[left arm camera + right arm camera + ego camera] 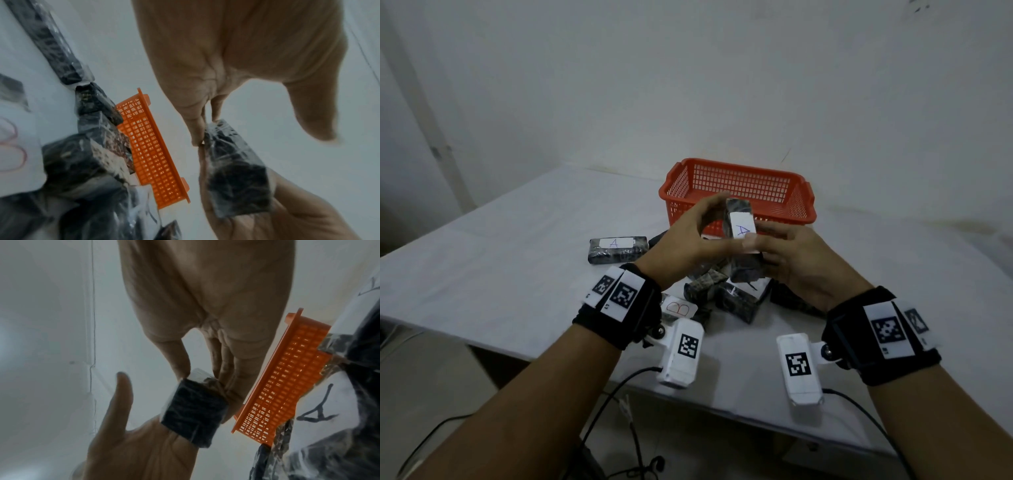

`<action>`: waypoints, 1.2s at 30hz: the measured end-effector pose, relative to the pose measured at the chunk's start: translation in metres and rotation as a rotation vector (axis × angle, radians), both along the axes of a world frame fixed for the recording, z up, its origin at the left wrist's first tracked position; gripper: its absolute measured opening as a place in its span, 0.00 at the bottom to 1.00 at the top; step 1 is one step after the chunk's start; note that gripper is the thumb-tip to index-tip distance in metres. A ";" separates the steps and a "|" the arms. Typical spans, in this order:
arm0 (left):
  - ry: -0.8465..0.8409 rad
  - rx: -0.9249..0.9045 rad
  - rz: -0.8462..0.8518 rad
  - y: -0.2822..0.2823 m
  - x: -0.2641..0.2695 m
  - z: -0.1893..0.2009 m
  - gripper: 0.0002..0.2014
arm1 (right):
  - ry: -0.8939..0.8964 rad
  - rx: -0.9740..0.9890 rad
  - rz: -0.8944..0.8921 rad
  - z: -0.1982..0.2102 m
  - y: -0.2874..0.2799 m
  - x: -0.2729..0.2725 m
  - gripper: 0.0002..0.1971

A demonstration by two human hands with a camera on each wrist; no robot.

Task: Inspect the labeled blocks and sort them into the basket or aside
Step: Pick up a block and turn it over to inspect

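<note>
A dark plastic-wrapped block with a white label marked A (741, 236) is held upright above the pile, just in front of the orange basket (739, 186). My left hand (697, 236) arches over it, fingertips (196, 134) on its upper end, thumb apart in the left wrist view. My right hand (796, 262) grips the block's (195, 410) right side, thumb on the label. Under my hands lies a pile of wrapped blocks (722, 294); one shows a red B (678, 308). Another block labelled A (618, 250) lies alone to the left. What I see of the basket's inside holds nothing.
The basket (152, 154) stands on a white-covered table (517, 267) near the back wall. Cables hang off the table's near edge (626, 404). A block with a black A label (320, 410) lies close under my right wrist.
</note>
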State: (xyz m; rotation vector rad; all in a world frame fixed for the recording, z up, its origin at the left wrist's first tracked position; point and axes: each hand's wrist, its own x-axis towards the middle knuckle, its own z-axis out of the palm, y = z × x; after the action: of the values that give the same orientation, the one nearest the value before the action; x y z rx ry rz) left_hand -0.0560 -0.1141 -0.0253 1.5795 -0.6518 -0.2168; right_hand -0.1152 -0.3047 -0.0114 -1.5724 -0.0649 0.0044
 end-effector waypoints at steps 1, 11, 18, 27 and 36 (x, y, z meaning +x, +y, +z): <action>0.042 -0.044 0.032 -0.002 0.001 0.001 0.43 | -0.011 0.008 0.001 0.000 0.000 -0.001 0.18; -0.093 -0.132 0.202 -0.006 -0.003 0.002 0.26 | 0.091 -0.050 -0.054 -0.001 0.003 -0.003 0.19; -0.139 -0.149 0.071 -0.006 -0.007 0.004 0.27 | 0.159 0.061 -0.042 0.006 0.004 -0.004 0.25; 0.162 0.013 -0.146 -0.008 -0.008 0.004 0.16 | 0.019 -0.026 0.008 0.004 -0.001 -0.006 0.07; 0.119 -0.053 -0.113 -0.009 -0.008 -0.007 0.35 | 0.007 -0.020 0.038 -0.008 -0.004 -0.004 0.15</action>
State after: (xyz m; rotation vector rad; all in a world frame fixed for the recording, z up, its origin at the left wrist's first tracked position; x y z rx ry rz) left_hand -0.0639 -0.1228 -0.0319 1.4692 -0.6485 -0.3721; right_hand -0.1197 -0.3090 -0.0193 -1.5911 -0.0894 0.0399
